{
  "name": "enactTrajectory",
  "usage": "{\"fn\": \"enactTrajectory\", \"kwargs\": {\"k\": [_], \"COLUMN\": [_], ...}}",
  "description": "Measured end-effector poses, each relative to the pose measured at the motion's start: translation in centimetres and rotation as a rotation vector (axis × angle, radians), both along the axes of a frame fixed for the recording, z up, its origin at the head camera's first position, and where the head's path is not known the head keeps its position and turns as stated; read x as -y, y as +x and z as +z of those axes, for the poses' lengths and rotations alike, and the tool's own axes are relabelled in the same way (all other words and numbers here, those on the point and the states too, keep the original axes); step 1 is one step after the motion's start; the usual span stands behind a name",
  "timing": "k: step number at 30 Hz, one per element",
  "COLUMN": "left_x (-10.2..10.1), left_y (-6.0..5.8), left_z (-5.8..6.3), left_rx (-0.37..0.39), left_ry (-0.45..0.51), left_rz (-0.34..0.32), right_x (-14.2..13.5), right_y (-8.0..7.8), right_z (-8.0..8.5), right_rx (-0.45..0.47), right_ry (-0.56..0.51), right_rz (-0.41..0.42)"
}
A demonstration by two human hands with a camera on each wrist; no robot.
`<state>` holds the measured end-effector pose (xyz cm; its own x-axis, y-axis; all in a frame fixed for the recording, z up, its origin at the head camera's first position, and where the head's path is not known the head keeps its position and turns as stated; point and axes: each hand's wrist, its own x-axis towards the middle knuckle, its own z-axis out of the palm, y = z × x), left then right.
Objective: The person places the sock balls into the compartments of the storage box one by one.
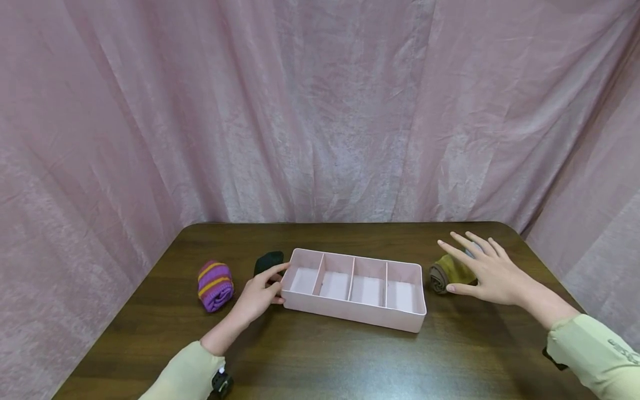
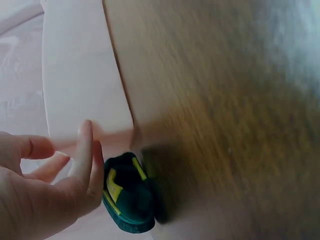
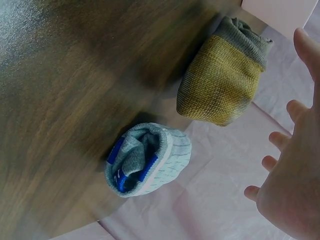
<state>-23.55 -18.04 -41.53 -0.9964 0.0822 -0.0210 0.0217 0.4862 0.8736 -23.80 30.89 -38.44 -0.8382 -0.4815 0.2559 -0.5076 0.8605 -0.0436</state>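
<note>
A pale pink organizer box (image 1: 350, 318) with several compartments in a row sits slightly askew mid-table, bare inside. My left hand (image 1: 257, 297) grips its left end, finger at the back corner and thumb toward the front. Just behind that hand is a dark green rolled sock (image 1: 270, 261), showing yellow stripes in the left wrist view. Spread fingers and thumb mark my right hand (image 1: 492, 272), hovering by a mustard rolled sock (image 1: 457, 271) with a grey-brown end. Beside that one, a light grey-blue rolled sock (image 3: 170, 155) with blue patches shows in the right wrist view.
A purple rolled sock (image 1: 216, 285) with orange stripes lies left of my left hand. Brown wood makes up the tabletop (image 1: 320, 361), which has rounded far corners. Pink curtains (image 1: 340, 111) hang behind the table and along both sides.
</note>
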Motion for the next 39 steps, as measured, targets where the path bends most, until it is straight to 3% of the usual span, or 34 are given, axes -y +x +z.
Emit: {"fn": "enactTrajectory", "kwargs": {"k": [7, 16, 21, 30, 39], "left_x": [0.1, 1.4, 1.8, 1.6, 1.3], "left_y": [1.1, 1.9, 2.0, 2.7, 3.2], "left_z": [0.1, -0.2, -0.1, -0.1, -0.1], "left_rx": [0.057, 0.112, 0.117, 0.136, 0.15], "left_ry": [0.092, 0.157, 0.177, 0.214, 0.226], "left_rz": [0.011, -0.131, -0.158, -0.138, -0.094], "right_x": [0.1, 0.1, 0.0, 0.0, -0.5], "right_y": [-0.1, -0.2, -0.4, -1.7, -2.8], "right_z": [0.1, -0.1, -0.2, 0.0, 0.2], "right_rx": [0.01, 0.01, 0.008, 0.066, 0.233], "right_ry": [-0.002, 0.005, 0.008, 0.006, -0.033], "right_rz": [-0.004, -0.006, 0.003, 0.049, 0.092]}}
